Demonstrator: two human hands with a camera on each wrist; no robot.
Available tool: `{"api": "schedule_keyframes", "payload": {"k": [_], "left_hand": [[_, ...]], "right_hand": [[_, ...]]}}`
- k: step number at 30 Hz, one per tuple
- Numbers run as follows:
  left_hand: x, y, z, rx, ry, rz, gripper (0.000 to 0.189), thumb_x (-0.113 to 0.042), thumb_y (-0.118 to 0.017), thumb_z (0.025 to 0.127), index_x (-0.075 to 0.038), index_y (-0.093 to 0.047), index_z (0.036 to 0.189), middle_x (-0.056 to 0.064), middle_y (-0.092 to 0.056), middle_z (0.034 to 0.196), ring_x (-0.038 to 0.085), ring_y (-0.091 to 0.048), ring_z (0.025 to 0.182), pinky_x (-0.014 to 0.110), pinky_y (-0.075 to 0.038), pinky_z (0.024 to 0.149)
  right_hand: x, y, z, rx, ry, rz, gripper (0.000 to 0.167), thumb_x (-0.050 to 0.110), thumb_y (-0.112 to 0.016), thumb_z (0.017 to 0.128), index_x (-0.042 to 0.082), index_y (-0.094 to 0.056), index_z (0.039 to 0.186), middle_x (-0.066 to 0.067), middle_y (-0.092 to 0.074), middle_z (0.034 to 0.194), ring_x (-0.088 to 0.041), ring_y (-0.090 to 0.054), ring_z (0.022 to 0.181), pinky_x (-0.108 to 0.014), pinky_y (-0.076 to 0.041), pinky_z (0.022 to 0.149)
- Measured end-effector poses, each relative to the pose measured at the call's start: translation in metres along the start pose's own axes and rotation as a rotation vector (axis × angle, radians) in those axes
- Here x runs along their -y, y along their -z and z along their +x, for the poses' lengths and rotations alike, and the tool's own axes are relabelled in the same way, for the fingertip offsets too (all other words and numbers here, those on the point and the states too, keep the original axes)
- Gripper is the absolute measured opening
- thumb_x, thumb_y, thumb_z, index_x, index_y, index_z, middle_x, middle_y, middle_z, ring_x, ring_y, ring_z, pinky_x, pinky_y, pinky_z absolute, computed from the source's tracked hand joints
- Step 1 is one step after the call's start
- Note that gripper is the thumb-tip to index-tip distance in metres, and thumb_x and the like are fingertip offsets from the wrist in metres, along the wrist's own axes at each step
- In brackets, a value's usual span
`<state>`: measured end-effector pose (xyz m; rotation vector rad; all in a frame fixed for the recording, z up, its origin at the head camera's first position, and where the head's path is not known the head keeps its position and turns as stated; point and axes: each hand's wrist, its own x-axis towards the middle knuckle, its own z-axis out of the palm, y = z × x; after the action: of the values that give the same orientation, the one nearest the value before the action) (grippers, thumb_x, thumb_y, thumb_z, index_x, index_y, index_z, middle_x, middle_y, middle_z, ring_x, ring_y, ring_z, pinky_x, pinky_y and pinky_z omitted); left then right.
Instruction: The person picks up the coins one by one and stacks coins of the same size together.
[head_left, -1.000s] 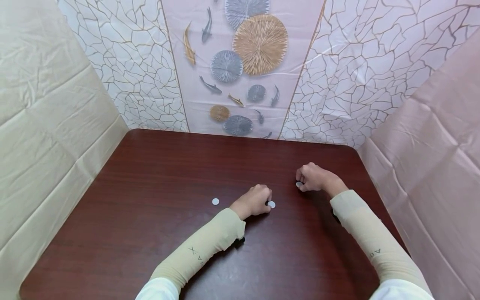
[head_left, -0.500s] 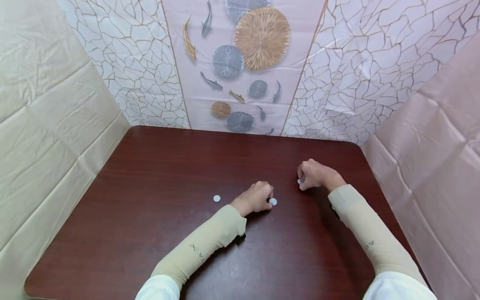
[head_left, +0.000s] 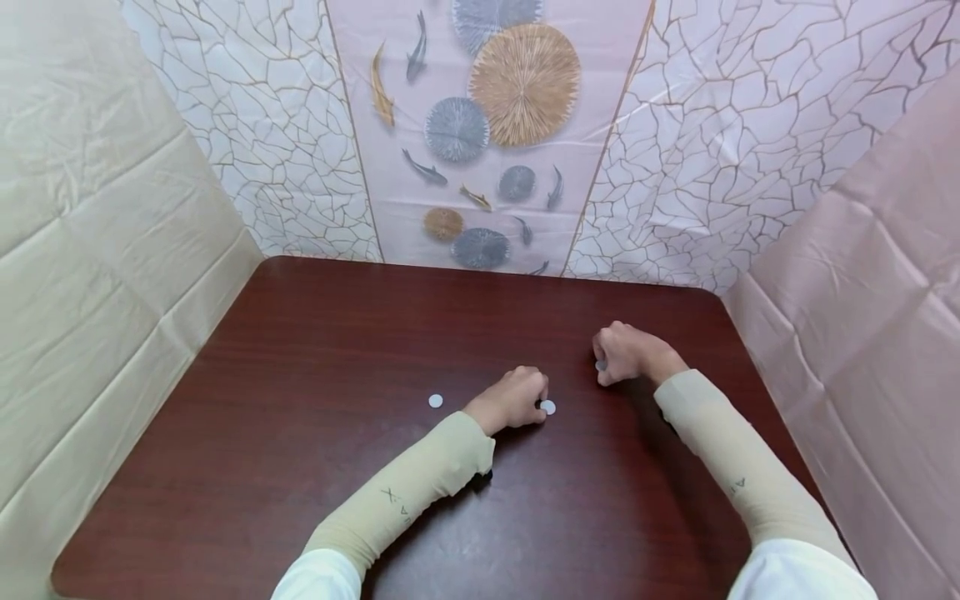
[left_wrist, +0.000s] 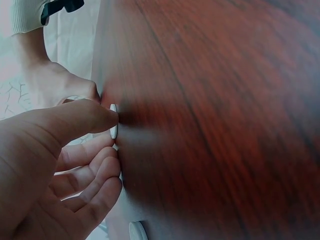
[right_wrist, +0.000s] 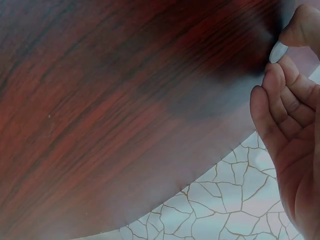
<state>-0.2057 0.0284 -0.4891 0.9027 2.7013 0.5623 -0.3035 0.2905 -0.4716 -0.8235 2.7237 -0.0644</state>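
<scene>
Three small white discs are on the dark red-brown table (head_left: 337, 333). My left hand (head_left: 513, 398) has thumb and fingertips at the edges of one disc (head_left: 549, 407), which lies flat on the wood. In the left wrist view the thumb overlaps this disc (left_wrist: 113, 131) from one side, with the fingers curled on the other. Further right, my right hand (head_left: 630, 353) pinches a second disc (right_wrist: 278, 51) between thumb and fingertips, close over the tabletop. The hand partly covers that disc in the head view. A third disc (head_left: 436, 401) lies alone to the left of the left hand.
Pale quilted fabric (head_left: 112, 275) hangs along the left side, and similar pinkish fabric (head_left: 877, 317) along the right. Behind the table's far edge is a patterned curtain (head_left: 465, 183). Beige sleeves (head_left: 408, 479) cover both forearms.
The right hand's fingers have drawn in around their disc, and less of it shows in the head view. The left hand and the other two discs stay nearly in place; the head view shifts slightly.
</scene>
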Motion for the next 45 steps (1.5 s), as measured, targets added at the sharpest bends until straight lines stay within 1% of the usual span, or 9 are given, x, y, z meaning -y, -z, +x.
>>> {"api": "schedule_keyframes", "payload": {"k": [3, 6, 10, 16, 22, 29, 36, 45], "left_hand": [[-0.001, 0.0, 0.0, 0.003, -0.001, 0.0, 0.014, -0.02, -0.078, 0.096, -0.009, -0.07, 0.098, 0.0, -0.064, 0.1, 0.013, -0.053, 0.082, 0.024, -0.045, 0.073], [-0.002, -0.002, 0.0, -0.008, -0.013, 0.007, 0.015, -0.02, -0.079, 0.094, -0.008, -0.071, 0.099, 0.001, -0.064, 0.099, 0.013, -0.053, 0.082, 0.024, -0.045, 0.073], [-0.002, -0.005, 0.0, -0.017, -0.028, 0.021, 0.015, -0.019, -0.08, 0.093, -0.008, -0.071, 0.098, 0.0, -0.064, 0.097, 0.012, -0.053, 0.082, 0.024, -0.045, 0.073], [-0.003, -0.003, 0.0, -0.012, -0.025, 0.032, 0.015, -0.019, -0.08, 0.093, -0.007, -0.071, 0.098, 0.001, -0.063, 0.095, 0.013, -0.053, 0.081, 0.024, -0.045, 0.073], [-0.003, -0.002, 0.0, -0.011, -0.02, 0.036, 0.015, -0.02, -0.079, 0.093, -0.008, -0.07, 0.095, 0.001, -0.063, 0.095, 0.013, -0.052, 0.081, 0.025, -0.044, 0.072], [-0.001, -0.003, 0.002, -0.021, -0.023, 0.031, 0.015, -0.019, -0.08, 0.092, -0.01, -0.069, 0.092, 0.0, -0.063, 0.094, 0.012, -0.052, 0.08, 0.024, -0.044, 0.07], [0.0, -0.003, 0.003, -0.022, -0.022, 0.028, 0.014, -0.018, -0.08, 0.092, -0.009, -0.07, 0.093, 0.001, -0.062, 0.093, 0.012, -0.052, 0.08, 0.024, -0.044, 0.071], [-0.002, -0.003, 0.003, -0.014, -0.001, 0.027, 0.013, -0.018, -0.08, 0.092, -0.009, -0.071, 0.094, 0.0, -0.061, 0.094, 0.012, -0.053, 0.083, 0.024, -0.045, 0.073]], "right_hand": [[-0.001, -0.002, -0.003, -0.007, 0.0, 0.014, 0.016, 0.02, -0.08, 0.076, 0.011, -0.069, 0.082, -0.001, -0.066, 0.077, -0.014, -0.058, 0.066, -0.029, -0.05, 0.062], [0.001, -0.004, -0.007, -0.023, 0.003, 0.038, 0.019, 0.021, -0.081, 0.076, 0.01, -0.07, 0.086, 0.0, -0.067, 0.077, -0.013, -0.059, 0.066, -0.029, -0.051, 0.063], [0.006, -0.006, -0.011, -0.052, 0.028, 0.066, 0.021, 0.021, -0.083, 0.074, 0.011, -0.07, 0.086, 0.003, -0.066, 0.073, -0.01, -0.058, 0.065, -0.027, -0.051, 0.062], [0.02, -0.006, -0.016, -0.106, 0.1, 0.065, 0.018, 0.019, -0.082, 0.07, 0.013, -0.068, 0.081, 0.007, -0.063, 0.068, -0.006, -0.055, 0.062, -0.025, -0.049, 0.06], [0.035, -0.005, -0.021, -0.126, 0.139, 0.066, 0.019, 0.019, -0.082, 0.07, 0.013, -0.068, 0.081, 0.007, -0.063, 0.07, -0.005, -0.055, 0.061, -0.024, -0.049, 0.06], [0.051, -0.012, -0.023, -0.157, 0.187, 0.065, 0.019, 0.021, -0.082, 0.069, 0.016, -0.067, 0.081, 0.008, -0.062, 0.072, -0.002, -0.054, 0.062, -0.022, -0.049, 0.059], [0.066, -0.021, -0.024, -0.184, 0.217, 0.081, 0.018, 0.022, -0.082, 0.071, 0.017, -0.067, 0.081, 0.009, -0.062, 0.072, -0.001, -0.054, 0.061, -0.021, -0.049, 0.059], [0.078, -0.03, -0.024, -0.201, 0.227, 0.138, 0.019, 0.021, -0.083, 0.068, 0.019, -0.068, 0.08, 0.011, -0.061, 0.071, 0.001, -0.054, 0.061, -0.019, -0.048, 0.058]]}}
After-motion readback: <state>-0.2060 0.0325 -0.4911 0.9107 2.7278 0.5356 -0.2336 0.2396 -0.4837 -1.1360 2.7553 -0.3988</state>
